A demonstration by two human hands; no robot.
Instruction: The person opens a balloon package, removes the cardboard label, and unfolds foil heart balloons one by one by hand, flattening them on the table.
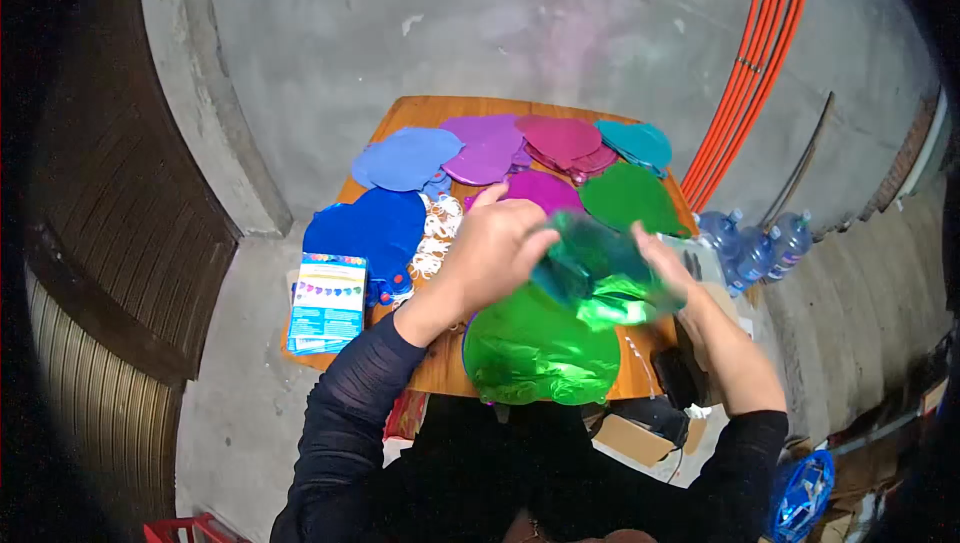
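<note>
Over the near half of the wooden table [440, 378], a dark green foil sheet [590, 253] hung between the two hands, above a bright green foil disc [540, 348] at the near edge. Through the head camera I judged the sheet very light and limp, slick-faced, quick to crease and apt to slide or cling to its neighbour. Best hold, to my eye: a soft pinch at opposite rims, fingertips only, no nails, for such thin film could crimp or tear.

Left hand [495, 248]: wrist raised, back of the hand up, forearm slanting in from the lower left. Thumb and curled fingers appeared closed on the sheet's left margin, index finger pointing away. Right hand [670, 278]: at the opposite side, fingers angled up and inward, forearm rising from the lower right. Blur hid its contact; I could not tell whether those fingers pinched or merely steadied the foil.

Nearby: a magenta foil disc [540, 191] just beyond, white cord bundles [433, 243] left of it, printed packets [328, 303] at the left corner.
</note>
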